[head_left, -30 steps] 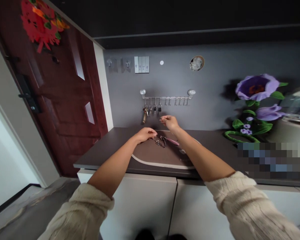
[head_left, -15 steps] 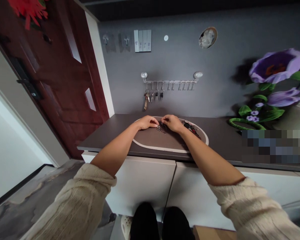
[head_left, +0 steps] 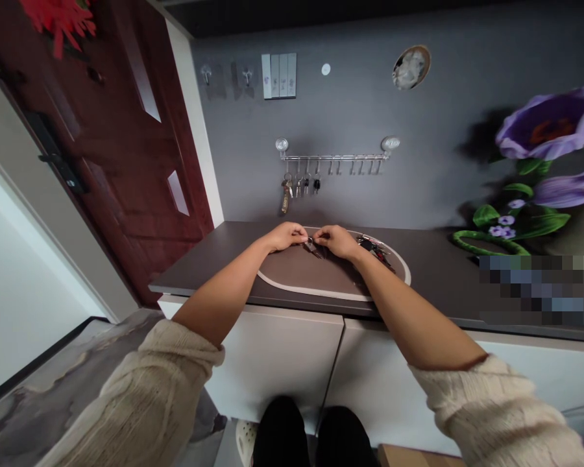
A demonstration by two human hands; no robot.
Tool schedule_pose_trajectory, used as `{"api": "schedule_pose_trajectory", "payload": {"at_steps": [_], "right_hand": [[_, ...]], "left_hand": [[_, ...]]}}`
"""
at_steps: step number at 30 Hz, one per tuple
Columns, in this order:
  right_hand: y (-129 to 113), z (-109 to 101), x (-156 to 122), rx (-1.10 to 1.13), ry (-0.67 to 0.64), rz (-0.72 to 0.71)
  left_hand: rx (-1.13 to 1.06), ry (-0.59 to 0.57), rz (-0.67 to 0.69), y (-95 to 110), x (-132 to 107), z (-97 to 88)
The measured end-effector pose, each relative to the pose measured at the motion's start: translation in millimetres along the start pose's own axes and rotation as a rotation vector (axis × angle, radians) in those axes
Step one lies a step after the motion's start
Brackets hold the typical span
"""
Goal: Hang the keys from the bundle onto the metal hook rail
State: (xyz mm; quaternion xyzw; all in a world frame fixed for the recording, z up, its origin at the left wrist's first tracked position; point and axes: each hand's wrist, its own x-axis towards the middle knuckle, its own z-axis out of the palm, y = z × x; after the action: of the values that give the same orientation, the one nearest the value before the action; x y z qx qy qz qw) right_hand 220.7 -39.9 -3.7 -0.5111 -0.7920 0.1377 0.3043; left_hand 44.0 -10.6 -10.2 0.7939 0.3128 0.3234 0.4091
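Over the oval brown mat [head_left: 316,292] with a pale rim, my two hands are close together. Thumb and fingers of my left hand [head_left: 288,237] pinch a small bunch of keys [head_left: 312,247], which dangles between the hands. My right hand [head_left: 338,242] closes its fingertips on the other side of the same bunch; the exact grip is too small to make out. Beside my right wrist, a pile of keys [head_left: 376,250] with dark and red parts lies on the mat, partly covered by my forearm.
A clear hook rail [head_left: 338,157] on the grey wall carries several hanging key sets [head_left: 286,194] on its left hooks. Purple artificial flowers [head_left: 552,130] stand at the right of the counter [head_left: 433,279]. A dark red door [head_left: 141,162] is at the left.
The bunch of keys has turned between my fingers, and a flat silvery part now shows. My right fingertips have come nearer to it. The view has shifted slightly.
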Motion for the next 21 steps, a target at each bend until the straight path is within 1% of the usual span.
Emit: {"api": "schedule_pose_trajectory", "payload": {"at_steps": [4,7,11,14,17,21], "right_hand": [[1.9,0.8,1.2,0.036,0.005,-0.007],[2.8,1.2,1.8,0.037,0.021,-0.030],[0.5,0.9,1.0,0.025,0.053,-0.017],[-2.8,0.0,-0.3,0.021,0.112,-0.022],[-4.5,-1.0,-0.3,0.078,0.152,-0.025],[-3.8,-1.0,2.0,0.236,0.156,-0.033]], "left_hand": [[-0.117,0.030,-0.053,1.4,0.7,1.2],[-0.161,0.076,-0.091,4.5,0.7,1.9],[-0.205,0.149,-0.093,6.9,1.4,1.3],[-0.233,0.192,-0.087,6.6,2.8,0.8],[-0.265,0.225,-0.067,5.7,4.2,0.9],[-0.300,0.265,-0.056,5.9,5.3,2.3]]}}
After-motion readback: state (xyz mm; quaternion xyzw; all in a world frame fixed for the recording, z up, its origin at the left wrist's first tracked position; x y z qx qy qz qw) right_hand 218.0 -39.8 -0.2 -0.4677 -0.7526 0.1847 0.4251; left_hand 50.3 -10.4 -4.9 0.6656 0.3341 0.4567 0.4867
